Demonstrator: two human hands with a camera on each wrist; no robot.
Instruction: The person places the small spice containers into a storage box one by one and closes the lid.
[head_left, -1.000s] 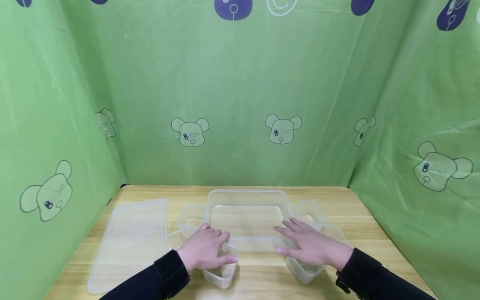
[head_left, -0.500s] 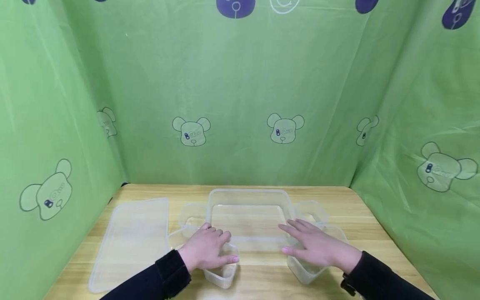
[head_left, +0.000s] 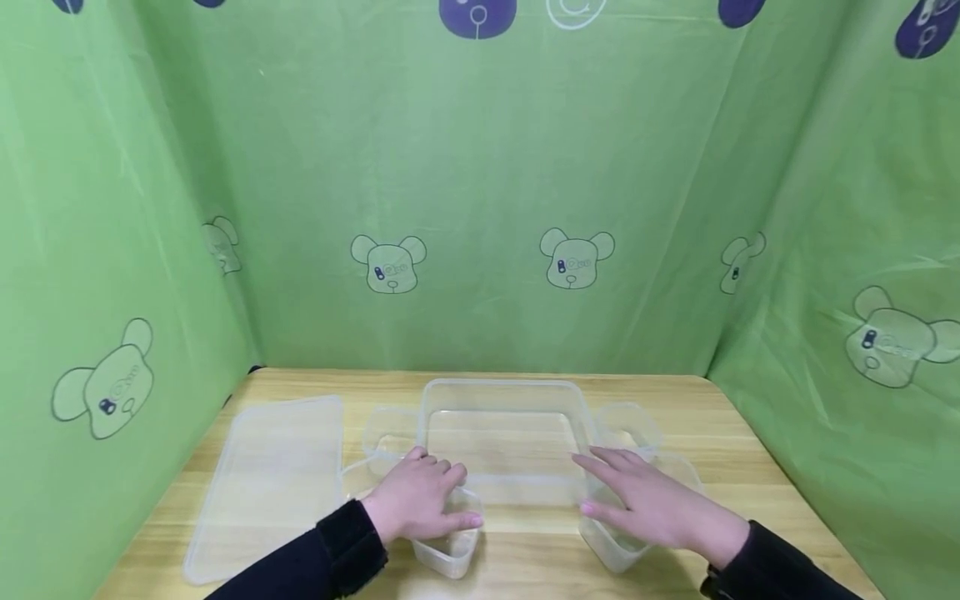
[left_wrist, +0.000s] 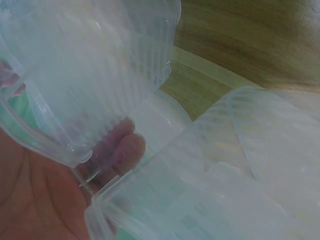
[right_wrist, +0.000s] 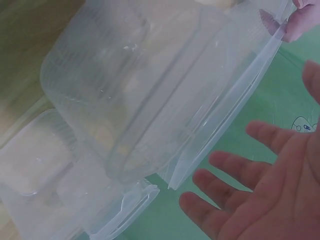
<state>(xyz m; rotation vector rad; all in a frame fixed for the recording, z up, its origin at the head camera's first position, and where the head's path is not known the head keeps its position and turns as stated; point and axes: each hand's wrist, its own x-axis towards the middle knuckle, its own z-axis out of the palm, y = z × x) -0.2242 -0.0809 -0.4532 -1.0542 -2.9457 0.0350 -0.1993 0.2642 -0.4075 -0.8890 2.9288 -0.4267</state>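
My left hand grips a small clear plastic container from above, at the front left of the large box. Its thumb lies along the right rim, and its fingertips show at the container's side in the left wrist view. Another small container stands beside that hand, partly hidden by it. My right hand is spread, palm down, over a clear container at the front right. The right wrist view shows its fingers apart from the plastic. The large clear box stands between both hands.
A flat translucent lid lies at the left of the wooden table. Small clear containers stand at the back left and back right of the large box. Green sheets enclose the table's back and sides.
My right hand has shifted slightly to the right and back towards me. The left hand stays on its container. The whole view has drifted a little.
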